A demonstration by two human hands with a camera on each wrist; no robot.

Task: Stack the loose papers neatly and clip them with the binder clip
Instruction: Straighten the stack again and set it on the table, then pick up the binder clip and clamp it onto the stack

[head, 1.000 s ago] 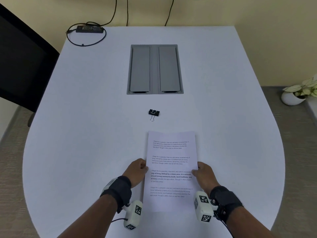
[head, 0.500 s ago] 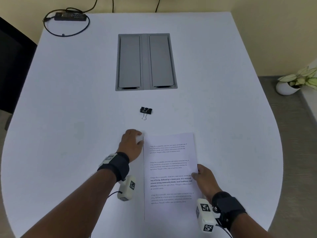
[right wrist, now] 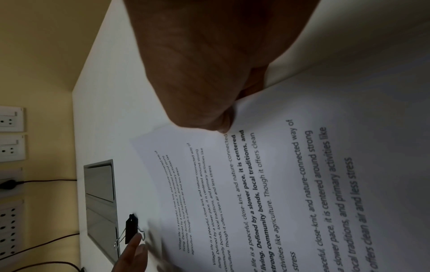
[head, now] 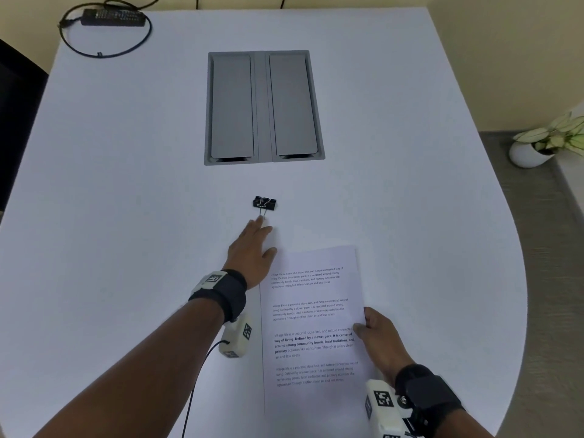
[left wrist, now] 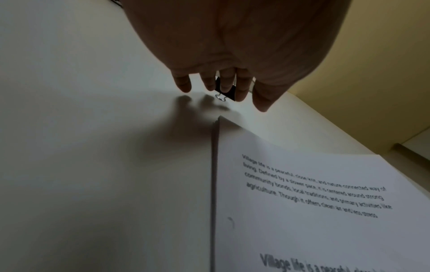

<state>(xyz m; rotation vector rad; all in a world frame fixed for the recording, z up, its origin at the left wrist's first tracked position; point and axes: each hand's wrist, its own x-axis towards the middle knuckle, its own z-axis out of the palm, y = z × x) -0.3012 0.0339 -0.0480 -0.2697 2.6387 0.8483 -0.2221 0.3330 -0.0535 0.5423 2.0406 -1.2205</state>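
The left hand [head: 251, 248] has left the paper stack [head: 311, 327]; its straight fingertips [left wrist: 224, 86] reach the black binder clip [head: 264, 203]. Only the left wrist view shows several sheet edges. The right hand [head: 377, 338] pinches the stack's edge.

A white table [head: 126, 184] with a rounded edge fills most of the head view. Set into its middle is a grey hatch [head: 264, 107] with two long lids side by side. At the far left corner lies a black power brick [head: 112, 17] with its cable [head: 104, 53] looped on the tabletop. The wall [head: 505, 58] behind is pale yellow; the right wrist view shows white sockets [right wrist: 10, 119] on it, with dark cords plugged in. A black chair [head: 15, 121] stands at the left. The floor [head: 537, 279] is grey-brown. At the right, a white pot [head: 526, 154] holds a plant [head: 556, 132] with pale green leaves.
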